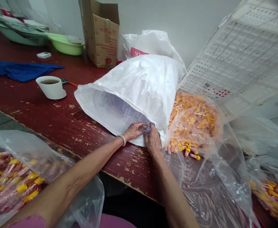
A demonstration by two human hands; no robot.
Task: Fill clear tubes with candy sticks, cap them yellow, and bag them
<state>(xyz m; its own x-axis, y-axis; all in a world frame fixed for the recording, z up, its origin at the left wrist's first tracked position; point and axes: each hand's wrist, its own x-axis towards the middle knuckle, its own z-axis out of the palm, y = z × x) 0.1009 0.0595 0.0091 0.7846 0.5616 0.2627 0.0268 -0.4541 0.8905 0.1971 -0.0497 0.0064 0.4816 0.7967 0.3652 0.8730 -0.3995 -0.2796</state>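
Observation:
A big white woven sack [139,76] lies on its side, its mouth facing me, with clear plastic tubes [124,109] inside. At the lower right of that mouth both hands meet around a few small clear plastic tubes [145,128]. My left hand [133,131], a beaded bracelet at its wrist, has its fingers closed on them. From the other side my right hand [153,139] grips them too, its fingers curled beside the sack's edge. The exact number of tubes is hidden by the fingers.
Right of the sack, a clear bag of yellow caps [196,117] spills some capped tubes [191,151]. More capped tubes [15,180] fill a bag at lower left. A white cup [52,90] of dark liquid, a cardboard box [104,41] and a white crate [236,60] surround the work area.

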